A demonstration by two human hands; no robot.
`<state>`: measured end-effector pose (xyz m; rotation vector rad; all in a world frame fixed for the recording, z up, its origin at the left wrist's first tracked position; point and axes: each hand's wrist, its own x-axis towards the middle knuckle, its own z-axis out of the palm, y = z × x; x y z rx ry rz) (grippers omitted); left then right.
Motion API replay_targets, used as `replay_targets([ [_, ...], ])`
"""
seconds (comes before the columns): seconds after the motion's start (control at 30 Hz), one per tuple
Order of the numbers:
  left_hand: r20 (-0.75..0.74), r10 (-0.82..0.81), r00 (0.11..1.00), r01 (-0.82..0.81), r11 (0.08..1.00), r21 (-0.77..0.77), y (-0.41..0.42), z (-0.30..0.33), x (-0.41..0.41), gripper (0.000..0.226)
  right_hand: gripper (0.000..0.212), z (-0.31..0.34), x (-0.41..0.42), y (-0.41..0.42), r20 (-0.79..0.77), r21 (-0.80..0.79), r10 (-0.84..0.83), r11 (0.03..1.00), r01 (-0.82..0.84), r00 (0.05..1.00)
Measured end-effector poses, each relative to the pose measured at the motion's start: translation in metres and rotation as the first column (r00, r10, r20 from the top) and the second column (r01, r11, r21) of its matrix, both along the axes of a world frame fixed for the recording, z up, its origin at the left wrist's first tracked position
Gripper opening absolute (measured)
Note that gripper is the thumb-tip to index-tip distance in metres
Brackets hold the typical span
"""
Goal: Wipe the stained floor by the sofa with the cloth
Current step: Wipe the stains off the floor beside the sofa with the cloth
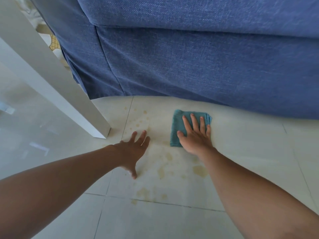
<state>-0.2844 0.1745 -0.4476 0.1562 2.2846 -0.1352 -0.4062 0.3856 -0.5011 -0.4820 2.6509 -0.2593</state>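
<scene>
A folded teal cloth (177, 125) lies flat on the white tiled floor (250, 152) just in front of the blue sofa (189, 62). My right hand (196, 135) presses down on the cloth with its fingers spread flat across it. My left hand (133, 149) rests palm-down on the bare floor to the left of the cloth, fingers apart, holding nothing. Yellowish stains (164, 168) are scattered over the tiles between and below my hands, with smaller spots (139, 120) further up near the sofa's edge.
A white table leg (72, 94) stands on the floor at the left, close to my left hand. The sofa's fabric skirt reaches the floor along the top of the stained patch. Dark grout lines cross the tiles.
</scene>
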Motion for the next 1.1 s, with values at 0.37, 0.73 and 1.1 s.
replay_targets([
  [0.37, -0.006, 0.044, 0.999, -0.044, 0.997, 0.059, -0.010, 0.007, -0.001, 0.144, 0.072, -0.010, 0.126, 0.089, -0.204, 0.021, -0.110, 0.993, 0.117, 0.973],
  [0.73, 0.042, 0.059, 0.997, -0.057, 0.998, -0.031, -0.028, 0.004, 0.049, 0.155, 0.072, -0.018, 0.150, 0.077, -0.264, 0.020, -0.173, 0.983, 0.185, 0.949],
  [1.1, -0.022, 0.121, 0.992, -0.121, 0.993, 0.004, -0.037, 0.002, 0.066, 0.160, 0.073, -0.018, 0.213, 0.032, -0.284, -0.051, -0.125, 0.992, 0.115, 0.951],
])
